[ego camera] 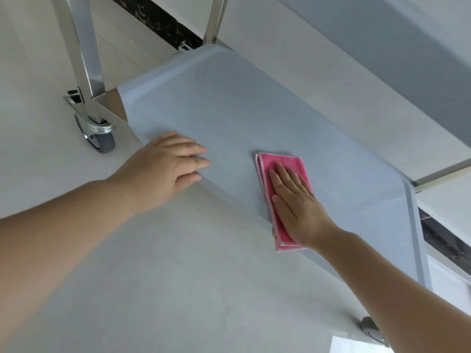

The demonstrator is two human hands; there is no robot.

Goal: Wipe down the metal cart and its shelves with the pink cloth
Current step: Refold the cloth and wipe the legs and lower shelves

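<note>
The metal cart's bottom shelf (229, 103) runs from upper left to lower right, covered in a pale blue film. A folded pink cloth (283, 164) lies flat near the shelf's front edge. My right hand (295, 202) presses on the cloth with straight, spread fingers. My left hand (163, 171) rests flat on the shelf's front edge to the left of the cloth, fingers straight and together. A higher shelf (407, 47) of the cart crosses the upper right.
Shiny cart posts (84, 47) rise at the left and back. A grey caster wheel (102, 141) stands under the left post, another (369, 327) at the lower right. Pale floor tiles surround the cart, with a dark marble strip (158, 21) behind.
</note>
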